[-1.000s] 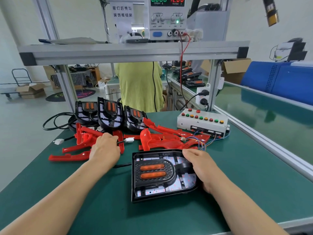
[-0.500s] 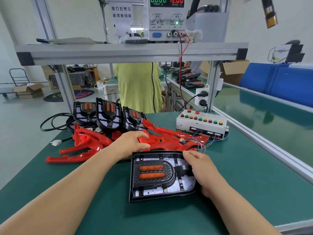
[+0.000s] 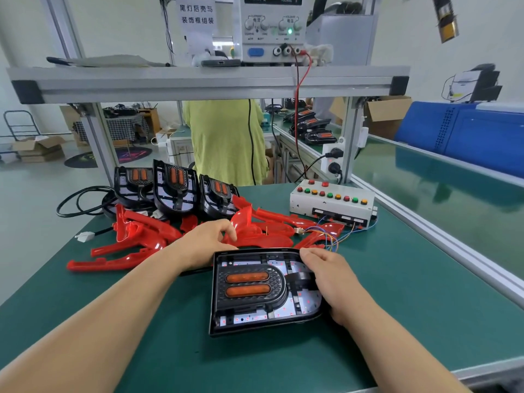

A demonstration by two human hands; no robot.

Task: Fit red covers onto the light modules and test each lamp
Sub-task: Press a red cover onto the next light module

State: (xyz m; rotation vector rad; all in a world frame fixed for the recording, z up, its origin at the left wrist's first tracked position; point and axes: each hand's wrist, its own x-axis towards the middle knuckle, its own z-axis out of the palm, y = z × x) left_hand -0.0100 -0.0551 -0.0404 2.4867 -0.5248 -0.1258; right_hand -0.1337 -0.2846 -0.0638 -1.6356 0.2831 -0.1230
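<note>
Light module [image 3: 246, 287]: flat on the desk [image 3: 402, 313], lower centre, uncovered.
Right hand [image 3: 331, 282]: curled round its right end.
Left hand [image 3: 208, 242]: shifted from frame left to the red covers [image 3: 261, 236] above the module; fingers bent over one, grip not discernible.
Meaning: cover pick-up judged begun; fitting not done.
</note>
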